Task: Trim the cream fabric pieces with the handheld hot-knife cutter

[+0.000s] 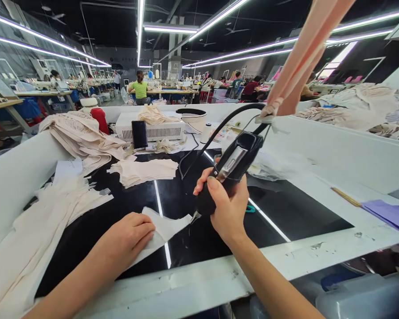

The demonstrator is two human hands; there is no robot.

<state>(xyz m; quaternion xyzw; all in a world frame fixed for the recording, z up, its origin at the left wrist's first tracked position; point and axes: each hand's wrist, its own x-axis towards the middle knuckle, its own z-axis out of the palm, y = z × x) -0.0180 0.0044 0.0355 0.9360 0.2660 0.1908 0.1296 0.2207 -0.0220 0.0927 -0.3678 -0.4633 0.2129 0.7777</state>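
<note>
My right hand (228, 208) grips a black corded hand tool (231, 164), its fingers wrapped around the body and the thumb along the near side. A silver clip-like plate shows on the tool, and its metal tip points down left to the corner of a small pale fabric piece (169, 223). Tip and corner meet or nearly meet; I cannot tell which. Fingers together and slightly curled, my left hand (133, 235) presses the other end of that piece on the glossy black tabletop (286, 217). A strip of peach cloth (295, 57) hangs from above, tied at the tool's cable end.
Pale fabric piles lie at left (36, 226), with a small stack (146, 172) farther back. Behind stand a white vented box (166, 130) and a phone (139, 134). A purple cloth (387, 214) lies right. White side walls (359, 141) border the table; people work beyond.
</note>
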